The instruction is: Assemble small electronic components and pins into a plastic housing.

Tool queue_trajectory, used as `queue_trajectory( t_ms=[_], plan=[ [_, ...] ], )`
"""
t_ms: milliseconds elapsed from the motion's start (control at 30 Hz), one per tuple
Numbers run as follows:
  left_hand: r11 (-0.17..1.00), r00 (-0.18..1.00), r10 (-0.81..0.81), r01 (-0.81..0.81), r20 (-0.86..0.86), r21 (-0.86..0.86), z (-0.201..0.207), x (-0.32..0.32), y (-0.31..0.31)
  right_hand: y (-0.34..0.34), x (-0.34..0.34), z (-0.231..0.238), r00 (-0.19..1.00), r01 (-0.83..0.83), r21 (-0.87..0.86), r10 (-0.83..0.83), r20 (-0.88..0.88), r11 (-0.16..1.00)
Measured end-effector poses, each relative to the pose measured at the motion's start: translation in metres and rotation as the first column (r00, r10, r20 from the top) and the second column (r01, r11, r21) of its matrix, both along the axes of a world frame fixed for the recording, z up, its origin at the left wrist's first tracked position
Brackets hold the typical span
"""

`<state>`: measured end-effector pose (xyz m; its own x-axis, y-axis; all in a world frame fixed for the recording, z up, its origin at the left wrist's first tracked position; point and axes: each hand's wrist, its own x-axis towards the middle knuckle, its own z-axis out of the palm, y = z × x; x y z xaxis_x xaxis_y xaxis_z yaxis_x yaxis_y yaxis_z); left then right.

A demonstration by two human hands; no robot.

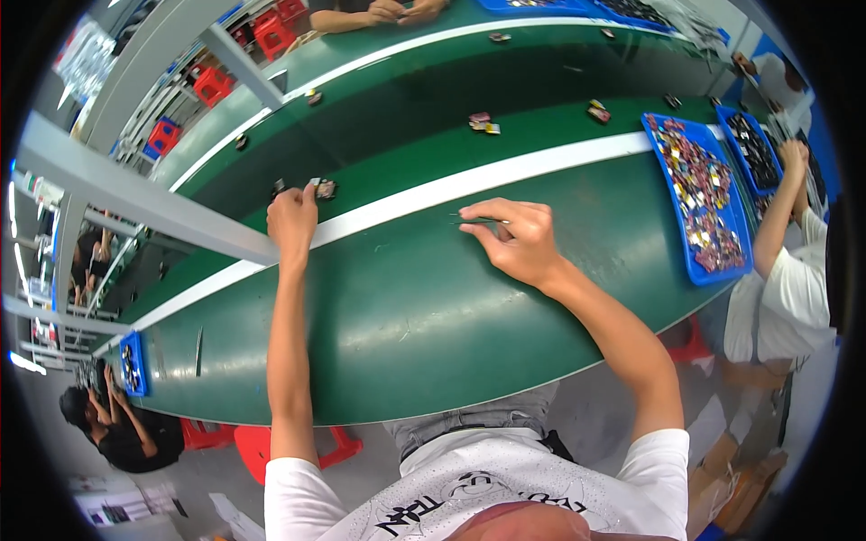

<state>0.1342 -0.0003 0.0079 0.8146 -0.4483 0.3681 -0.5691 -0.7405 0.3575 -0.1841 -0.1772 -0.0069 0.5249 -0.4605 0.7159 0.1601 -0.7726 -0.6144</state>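
Right hand (529, 242) pinches slim tweezers (487, 220); left hand (292, 221) at a small component (327, 189), can't tell its grip—pinch edges lightly!

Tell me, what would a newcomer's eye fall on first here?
Probably the blue tray at right, heaped with small multicoloured parts. Then the left hand, beside a small part beyond the white rail, and the right hand, holding what looks like tweezers over the green worktop.
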Motion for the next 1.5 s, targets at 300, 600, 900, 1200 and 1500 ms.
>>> queue_trajectory(
  t_ms=[300,600,900,1200,1500],
  plan=[
    [0.990,0.994,0.067,-0.056,-0.091,0.128,-0.003,0.019,-0.014,-0.003,0.003,0.002,0.998,-0.029,-0.062,0.033,0.062,0.998],
    [0.978,0.897,-0.097,0.005,-0.431,-0.208,-0.012,0.034,-0.019,-0.004,0.004,0.002,0.999,-0.023,-0.061,0.025,0.024,0.998],
    [0.817,0.636,-0.559,0.311,-0.533,-0.486,-0.005,-0.078,-0.054,-0.007,-0.001,-0.002,0.997,-0.070,0.422,0.056,0.046,0.904],
    [0.700,0.527,-0.701,0.381,-0.480,-0.604,-0.019,-0.148,-0.061,-0.012,0.005,-0.001,0.995,0.020,0.369,0.019,-0.102,0.929],
    [0.616,0.582,-0.752,0.454,-0.309,-0.644,-0.030,-0.151,-0.063,-0.003,0.005,-0.005,0.986,0.049,0.258,-0.005,-0.169,0.965]
  ],
)
